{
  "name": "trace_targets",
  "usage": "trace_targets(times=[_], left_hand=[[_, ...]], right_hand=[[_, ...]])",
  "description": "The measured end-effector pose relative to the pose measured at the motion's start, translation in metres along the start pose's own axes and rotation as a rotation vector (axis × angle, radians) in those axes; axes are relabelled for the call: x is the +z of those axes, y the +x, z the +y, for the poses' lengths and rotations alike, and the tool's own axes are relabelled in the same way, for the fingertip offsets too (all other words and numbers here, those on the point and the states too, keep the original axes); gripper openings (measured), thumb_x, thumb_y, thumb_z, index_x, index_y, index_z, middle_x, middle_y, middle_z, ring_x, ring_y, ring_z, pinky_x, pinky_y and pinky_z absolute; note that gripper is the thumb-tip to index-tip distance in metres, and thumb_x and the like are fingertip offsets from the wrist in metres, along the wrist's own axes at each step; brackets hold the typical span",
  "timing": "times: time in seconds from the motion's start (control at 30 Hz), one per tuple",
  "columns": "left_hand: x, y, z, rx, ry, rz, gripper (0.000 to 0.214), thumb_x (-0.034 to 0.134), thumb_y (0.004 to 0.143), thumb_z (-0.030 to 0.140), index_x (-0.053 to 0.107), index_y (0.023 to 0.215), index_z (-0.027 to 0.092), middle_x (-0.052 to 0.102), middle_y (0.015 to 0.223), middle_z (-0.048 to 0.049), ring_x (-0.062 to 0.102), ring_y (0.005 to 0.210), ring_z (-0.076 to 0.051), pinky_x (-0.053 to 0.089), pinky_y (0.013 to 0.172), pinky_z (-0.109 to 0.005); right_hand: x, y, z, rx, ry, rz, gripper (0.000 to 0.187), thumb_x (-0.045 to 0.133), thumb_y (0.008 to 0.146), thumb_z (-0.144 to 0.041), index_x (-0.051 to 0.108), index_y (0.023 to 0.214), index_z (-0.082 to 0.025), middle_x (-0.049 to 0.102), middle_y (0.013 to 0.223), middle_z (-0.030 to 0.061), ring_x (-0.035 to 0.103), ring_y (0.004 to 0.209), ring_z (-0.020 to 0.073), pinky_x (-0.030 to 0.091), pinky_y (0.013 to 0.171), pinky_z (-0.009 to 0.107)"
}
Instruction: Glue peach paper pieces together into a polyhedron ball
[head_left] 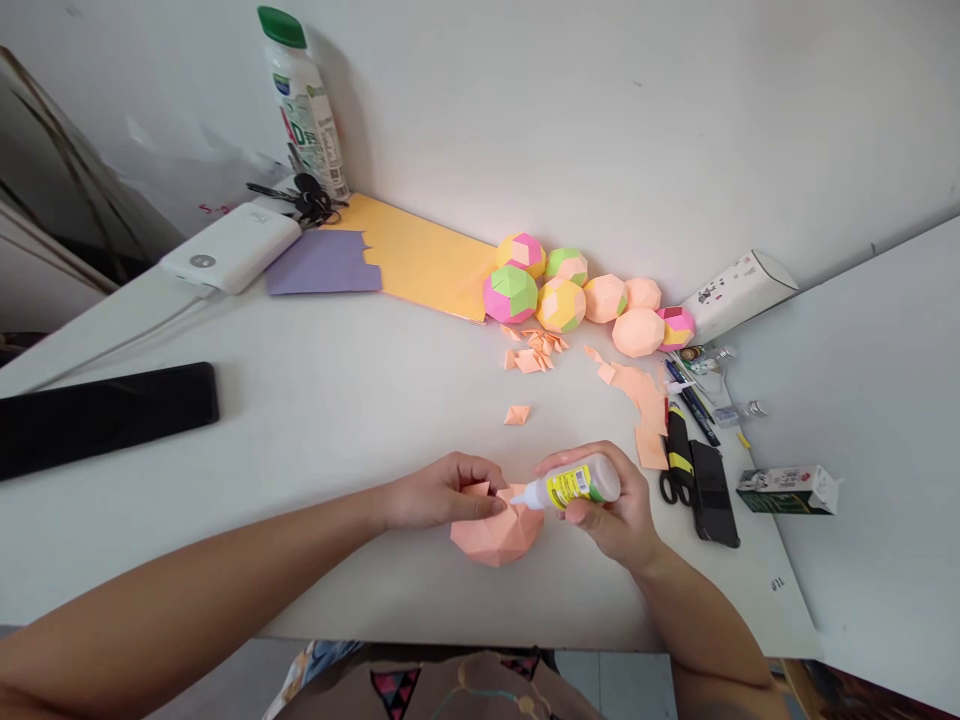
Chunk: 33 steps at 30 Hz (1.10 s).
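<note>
A peach faceted paper ball (496, 540), partly built with an uneven upper edge, sits low in the middle of the view. My left hand (450, 492) grips its upper left edge between thumb and fingers. In my right hand (619, 510) a glue bottle (571, 486) with a yellow label lies tilted to the left. Its narrow nozzle meets or nearly meets the ball's upper edge; exact contact is too small to tell. Beyond the hands, a single folded peach paper piece (517, 415) rests on the white table (337, 400), with a pile of similar folded pieces (536, 350) farther back.
Finished coloured paper balls (561, 304) line the wall, beside yellow card (427, 260) and purple card (322, 263). To the right are peach paper scraps (641, 395), scissors (679, 455), a dark phone (714, 493) and pens (691, 400). A black phone-like slab (112, 415) and white power bank (232, 248) are left.
</note>
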<state>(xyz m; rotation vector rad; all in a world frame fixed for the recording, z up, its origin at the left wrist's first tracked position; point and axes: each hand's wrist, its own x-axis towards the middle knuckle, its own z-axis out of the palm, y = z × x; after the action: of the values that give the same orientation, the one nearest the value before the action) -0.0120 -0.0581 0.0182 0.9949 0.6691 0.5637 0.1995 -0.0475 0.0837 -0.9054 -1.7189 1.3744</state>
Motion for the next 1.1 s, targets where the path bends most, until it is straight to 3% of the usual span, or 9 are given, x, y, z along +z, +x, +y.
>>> trace_targets(times=[0.3,0.47,1.1], left_hand=[[-0.0023,0.0011,-0.0028,0.01,-0.008,-0.018,0.021,0.066,0.074,0.034,0.06,0.075,0.014,0.055,0.07,0.0019,0.048,0.065,-0.01,0.036,0.059,-0.021],[-0.0025,0.0005,-0.0031,0.019,0.002,-0.006,0.022,0.066,0.073,0.035,0.06,0.075,0.014,0.054,0.068,0.0024,0.047,0.063,-0.009,0.036,0.058,-0.02],[-0.002,0.0007,-0.0017,0.032,0.036,0.003,0.021,0.065,0.074,0.035,0.061,0.075,0.014,0.055,0.069,0.0012,0.049,0.064,-0.011,0.038,0.059,-0.022]], right_hand=[[0.0004,-0.0007,-0.0004,-0.105,-0.068,-0.052,0.036,0.071,0.071,-0.04,0.058,0.099,-0.021,0.068,0.091,0.0091,0.064,0.078,0.0217,0.051,0.066,0.033],[0.0015,-0.0004,-0.0019,-0.165,-0.086,-0.055,0.038,0.071,0.071,-0.04,0.058,0.101,-0.022,0.068,0.093,0.0086,0.064,0.082,0.0221,0.051,0.068,0.033],[0.0024,0.0043,-0.0033,-0.05,0.044,-0.121,0.036,0.067,0.075,-0.042,0.054,0.1,-0.021,0.063,0.093,0.0092,0.059,0.082,0.0201,0.048,0.068,0.033]])
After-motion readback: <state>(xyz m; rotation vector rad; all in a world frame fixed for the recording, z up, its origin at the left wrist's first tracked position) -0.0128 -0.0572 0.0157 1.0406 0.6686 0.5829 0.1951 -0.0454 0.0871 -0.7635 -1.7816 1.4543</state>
